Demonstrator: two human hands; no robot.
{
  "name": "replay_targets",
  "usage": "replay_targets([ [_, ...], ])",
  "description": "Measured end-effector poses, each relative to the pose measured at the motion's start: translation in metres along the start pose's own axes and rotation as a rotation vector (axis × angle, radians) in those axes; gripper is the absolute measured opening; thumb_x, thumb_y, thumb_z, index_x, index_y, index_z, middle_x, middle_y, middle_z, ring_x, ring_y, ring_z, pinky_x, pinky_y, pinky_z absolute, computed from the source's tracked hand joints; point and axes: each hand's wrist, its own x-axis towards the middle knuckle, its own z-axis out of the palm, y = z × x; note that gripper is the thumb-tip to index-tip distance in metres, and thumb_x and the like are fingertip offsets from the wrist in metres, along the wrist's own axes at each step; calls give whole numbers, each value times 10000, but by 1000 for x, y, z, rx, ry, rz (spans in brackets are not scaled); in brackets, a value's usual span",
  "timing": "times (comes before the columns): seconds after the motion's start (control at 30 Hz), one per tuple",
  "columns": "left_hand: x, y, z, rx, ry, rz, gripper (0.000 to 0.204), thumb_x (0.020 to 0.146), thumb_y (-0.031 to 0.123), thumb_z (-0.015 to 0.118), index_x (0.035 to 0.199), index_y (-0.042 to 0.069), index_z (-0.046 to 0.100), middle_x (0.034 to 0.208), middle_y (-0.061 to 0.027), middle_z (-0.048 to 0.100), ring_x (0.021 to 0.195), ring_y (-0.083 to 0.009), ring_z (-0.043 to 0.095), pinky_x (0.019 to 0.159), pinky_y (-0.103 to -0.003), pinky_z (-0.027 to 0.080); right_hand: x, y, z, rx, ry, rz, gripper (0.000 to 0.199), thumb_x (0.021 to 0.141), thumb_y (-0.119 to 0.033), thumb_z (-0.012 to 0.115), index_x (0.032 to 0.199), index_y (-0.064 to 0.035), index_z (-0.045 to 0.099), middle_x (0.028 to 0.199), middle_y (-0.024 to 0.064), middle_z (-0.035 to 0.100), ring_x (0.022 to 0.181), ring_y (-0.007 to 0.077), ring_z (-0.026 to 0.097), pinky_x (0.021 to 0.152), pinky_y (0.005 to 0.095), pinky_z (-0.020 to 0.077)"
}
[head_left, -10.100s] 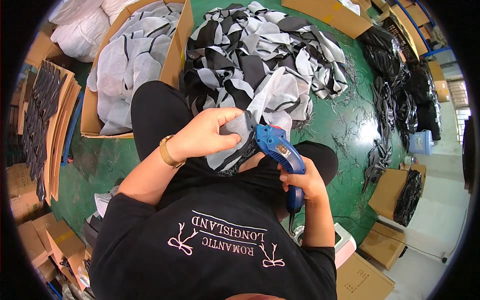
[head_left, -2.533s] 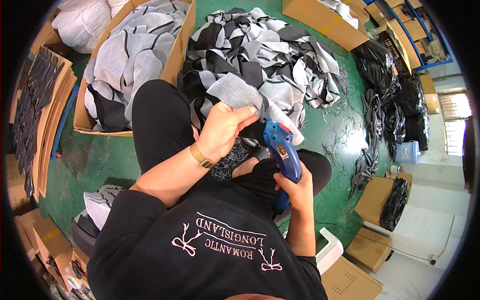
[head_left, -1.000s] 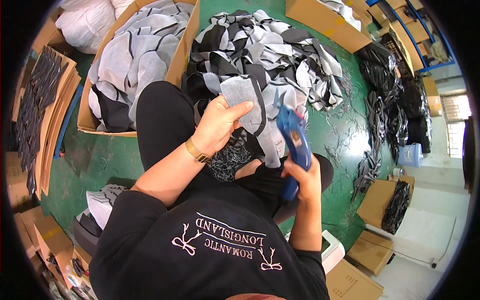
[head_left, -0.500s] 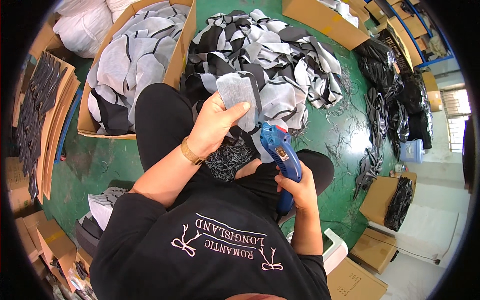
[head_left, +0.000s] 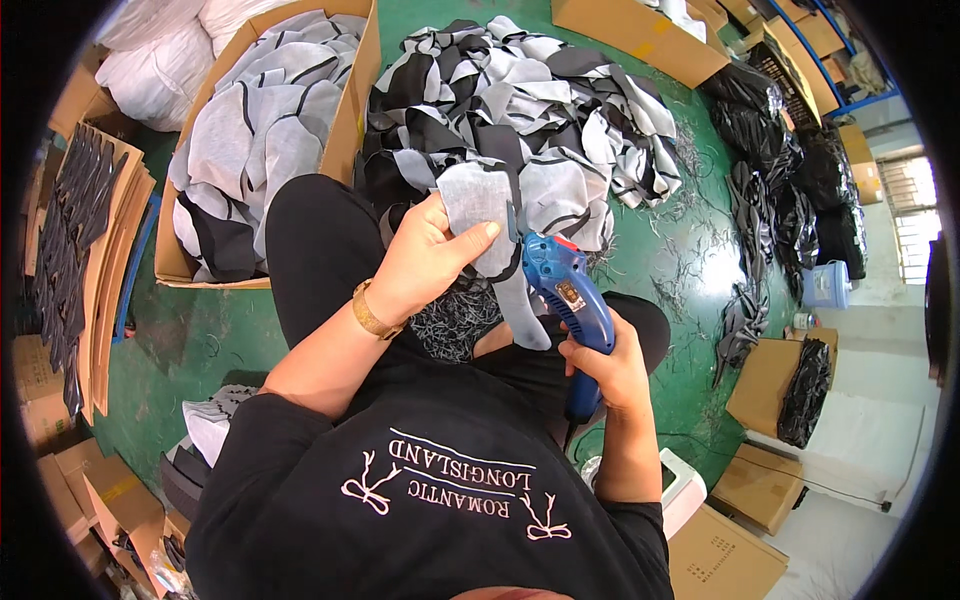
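Note:
My left hand (head_left: 425,255) pinches a grey fabric piece (head_left: 476,195) with a dark edge, thumb on top and fingers behind. Wrapped around the handle of a blue handheld electric fabric cutter (head_left: 575,295) is my right hand (head_left: 615,365). The cutter's head meets the right edge of the fabric; its blade is mostly hidden. Below that edge, a narrow grey strip (head_left: 520,315) dangles beside the cutter. Beyond my hands lies a big heap of grey and black fabric pieces (head_left: 545,95).
Thin dark trimmings (head_left: 450,325) are piled between my legs, with more scattered on the green floor at right. An open cardboard box (head_left: 352,125) of fabric stands at left. Flat cardboard (head_left: 110,270) bearing dark pieces is farther left. Black plastic bags (head_left: 835,200) line the right side.
The cutter and my right hand have shifted slightly right and down, the cutter tilting more. The grey strip now hangs lower and shows more fully. My left hand keeps its grip.

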Motion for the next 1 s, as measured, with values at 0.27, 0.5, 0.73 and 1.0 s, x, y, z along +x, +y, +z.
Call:
replay_targets([
  [0.27,-5,-10,-3,-109,-121,-62,303,885,50,625,1176,12,549,1074,-19,626,955,-84,578,846,-263,470,15,-4,2,213,-3,-63,356,668,-73,680,969,73,560,698,83,565,542,167,556,512,275,459],
  [0.5,-6,-14,2,-164,-153,-95,305,888,44,622,1184,17,554,1105,-27,625,981,-94,576,871,-267,462,46,-32,17,139,74,-213,356,704,-106,777,981,5,582,783,29,603,624,102,563,594,247,477],
  [0.73,-10,-8,11,-239,-115,-98,293,924,143,598,1187,19,560,1083,-21,630,961,-96,587,842,-258,470,68,-37,36,-47,153,-318,350,652,-88,775,936,5,594,753,5,586,668,70,531,625,239,467],
  [1.0,17,7,3,-641,-64,-290,251,952,209,547,1116,22,582,1023,-64,661,924,-159,652,823,-307,523,66,-30,39,8,142,-270,397,627,-12,796,960,-9,578,799,2,582,684,74,542,625,224,463],
])
